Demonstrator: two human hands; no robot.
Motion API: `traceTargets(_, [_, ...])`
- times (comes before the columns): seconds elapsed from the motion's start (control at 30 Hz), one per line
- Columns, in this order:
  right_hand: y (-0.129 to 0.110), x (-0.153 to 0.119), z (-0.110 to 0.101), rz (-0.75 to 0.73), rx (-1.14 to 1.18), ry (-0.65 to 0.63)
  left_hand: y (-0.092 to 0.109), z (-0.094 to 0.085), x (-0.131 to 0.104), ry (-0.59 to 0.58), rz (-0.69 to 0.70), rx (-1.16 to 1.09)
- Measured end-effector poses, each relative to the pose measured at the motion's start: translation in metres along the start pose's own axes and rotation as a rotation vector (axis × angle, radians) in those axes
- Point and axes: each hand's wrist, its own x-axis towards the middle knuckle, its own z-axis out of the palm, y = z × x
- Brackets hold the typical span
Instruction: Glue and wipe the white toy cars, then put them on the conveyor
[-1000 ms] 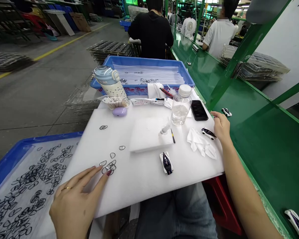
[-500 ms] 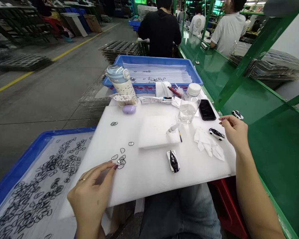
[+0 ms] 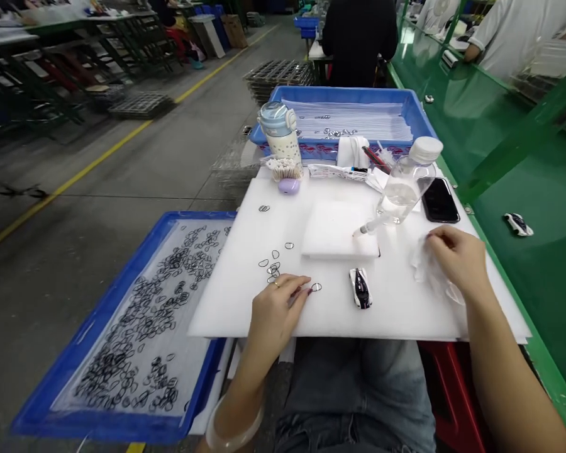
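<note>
My left hand (image 3: 283,308) is low over the white foam board (image 3: 245,302). Its thumb and index finger are pinched at the edge of a small black ring (image 3: 316,287). A loose cluster of similar rings (image 3: 273,270) lies beyond that hand. To the right is a white and black toy car (image 3: 360,288), on the board and touched by neither hand. My right hand (image 3: 458,259) is at the right side, fingertips closed at a crumpled white tissue (image 3: 424,261) that looks blurred. What lies under its palm is hidden.
A clear bottle (image 3: 403,189), a phone (image 3: 440,200), a dropper tube (image 3: 370,225) on a foam block (image 3: 334,229) and a patterned flask (image 3: 280,135) stand on the board. Blue trays (image 3: 92,333) hold rings. Another car (image 3: 517,224) sits on the green belt (image 3: 547,283).
My left hand has moved right from the ring cluster, with one ring now at its fingertips. My right hand has come over the tissue and the spot where a second car lay. The view has shifted.
</note>
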Motion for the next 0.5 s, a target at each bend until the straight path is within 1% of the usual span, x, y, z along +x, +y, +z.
traceTargets(0.07, [0.002,-0.006,-0.010,0.083,0.256,-0.011,-0.004,-0.005,0.001,-0.035,0.008,0.012])
traceTargets(0.13, [0.003,-0.014,-0.020,0.132,0.354,-0.030,-0.006,-0.010,0.004,-0.086,0.044,0.001])
traceTargets(0.2, [0.005,-0.023,-0.028,0.134,0.316,-0.025,-0.007,-0.012,0.008,-0.125,0.109,0.008])
traceTargets(0.3, [0.014,-0.037,-0.038,0.100,0.125,-0.064,-0.006,-0.011,0.017,-0.196,0.221,0.033])
traceTargets(0.33, [0.019,-0.040,-0.041,0.102,0.107,-0.069,-0.006,-0.010,0.020,-0.212,0.257,0.044])
traceTargets(0.37, [0.023,-0.044,-0.043,0.119,0.141,-0.057,-0.006,-0.009,0.023,-0.218,0.288,0.057])
traceTargets(0.4, [0.028,-0.047,-0.045,0.150,0.223,-0.023,-0.006,-0.007,0.025,-0.215,0.319,0.072])
traceTargets(0.47, [0.037,-0.052,-0.047,0.218,0.367,0.086,-0.007,-0.004,0.027,-0.181,0.382,0.093])
traceTargets(0.5, [0.040,-0.054,-0.047,0.238,0.370,0.119,-0.007,-0.003,0.027,-0.157,0.406,0.094])
